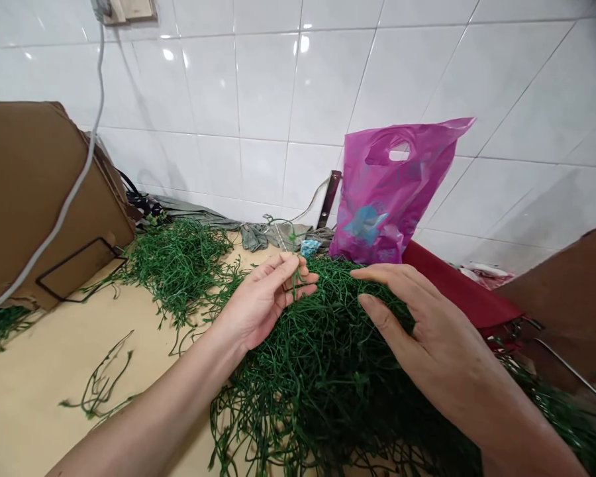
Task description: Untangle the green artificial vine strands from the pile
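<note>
My left hand (271,295) pinches a thin green artificial stem (293,237) between thumb and forefinger, its top curling up above the fingertips. To the right, my right hand (412,318) hovers with thumb and fingers apart and nothing between them. Under both hands spreads a large heap of tangled green plastic stems (298,384). A smaller pile of the same stems (181,265) lies to the left of my left hand. A few loose stems (102,384) rest on the tan tabletop (24,404) beside my left forearm.
A purple plastic bag (397,192) stands behind the heap against the white tiled wall (263,86). A cardboard box (44,199) with a grey cable (87,165) hanging in front is at left. On the right are a red panel (457,291) and brown cardboard (566,291).
</note>
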`<state>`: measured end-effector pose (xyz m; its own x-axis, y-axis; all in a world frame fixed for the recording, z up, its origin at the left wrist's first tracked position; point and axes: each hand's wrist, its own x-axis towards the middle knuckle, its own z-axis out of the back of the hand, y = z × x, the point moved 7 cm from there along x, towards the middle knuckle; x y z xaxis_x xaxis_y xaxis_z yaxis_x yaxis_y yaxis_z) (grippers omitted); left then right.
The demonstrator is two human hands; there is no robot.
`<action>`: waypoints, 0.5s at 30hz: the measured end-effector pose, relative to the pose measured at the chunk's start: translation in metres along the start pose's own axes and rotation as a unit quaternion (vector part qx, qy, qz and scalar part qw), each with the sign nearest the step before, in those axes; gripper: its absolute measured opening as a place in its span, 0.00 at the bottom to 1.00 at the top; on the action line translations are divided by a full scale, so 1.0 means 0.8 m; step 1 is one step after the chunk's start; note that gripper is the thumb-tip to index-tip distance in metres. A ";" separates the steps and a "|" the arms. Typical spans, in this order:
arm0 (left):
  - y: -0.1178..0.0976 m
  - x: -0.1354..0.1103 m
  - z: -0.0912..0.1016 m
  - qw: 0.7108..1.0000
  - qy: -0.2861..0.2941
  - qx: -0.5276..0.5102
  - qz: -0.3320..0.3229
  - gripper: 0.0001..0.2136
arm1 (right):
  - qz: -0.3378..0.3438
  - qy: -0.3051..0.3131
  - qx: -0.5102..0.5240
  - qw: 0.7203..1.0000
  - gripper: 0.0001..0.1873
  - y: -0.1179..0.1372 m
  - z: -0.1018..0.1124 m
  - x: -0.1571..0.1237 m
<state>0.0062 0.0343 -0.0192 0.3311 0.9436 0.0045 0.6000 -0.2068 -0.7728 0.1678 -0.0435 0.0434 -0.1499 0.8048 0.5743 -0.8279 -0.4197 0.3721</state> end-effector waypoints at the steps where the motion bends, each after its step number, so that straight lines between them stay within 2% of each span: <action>1: 0.002 -0.003 -0.003 1.000 0.007 0.011 -0.001 0.06 | 0.005 0.000 0.014 1.000 0.12 0.010 -0.002 0.000; 4: 0.004 -0.015 -0.010 0.999 0.029 0.039 -0.005 0.07 | 0.027 0.036 0.048 0.998 0.10 0.030 -0.024 -0.002; 7: 0.003 -0.025 -0.016 0.997 0.040 0.067 0.004 0.09 | 0.036 0.091 0.075 0.992 0.10 0.036 -0.053 -0.003; 9: 0.002 -0.031 -0.018 0.996 0.041 0.071 0.013 0.10 | 0.030 0.106 0.093 0.990 0.08 0.036 -0.065 -0.003; 15: -0.005 -0.046 -0.022 0.998 0.033 0.059 0.012 0.12 | -0.011 0.090 0.180 0.979 0.05 0.036 -0.069 0.000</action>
<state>0.0046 -0.0039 -0.0052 0.3943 0.9186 0.0250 0.5036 -0.1933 -0.8421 0.1145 -0.0325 0.0138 -0.2537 0.8626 0.4376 -0.5926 -0.4961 0.6345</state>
